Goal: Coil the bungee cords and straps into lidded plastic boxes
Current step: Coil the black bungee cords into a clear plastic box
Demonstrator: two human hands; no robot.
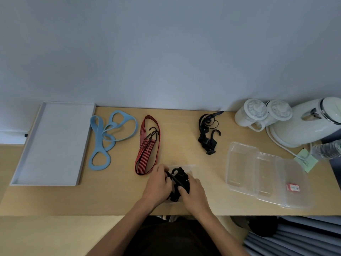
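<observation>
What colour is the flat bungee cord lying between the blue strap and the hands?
Red with black lengthwise stripes, with black hooks; the head view shows it.

We see a plain, pale grey-blue wall [166, 43] filling the upper half of the frame, softly and evenly lit, with no hard shadows. Against it stands a light wooden desk [177, 133], whose front edge runs across the lower part of the frame. At the far left a white strip [11, 135] runs along the foot of the wall. Below the desk, at lower left, lies a pale wood-toned surface [46, 237]; at lower right we see a grey ribbed surface [304, 239] we cannot identify
</observation>
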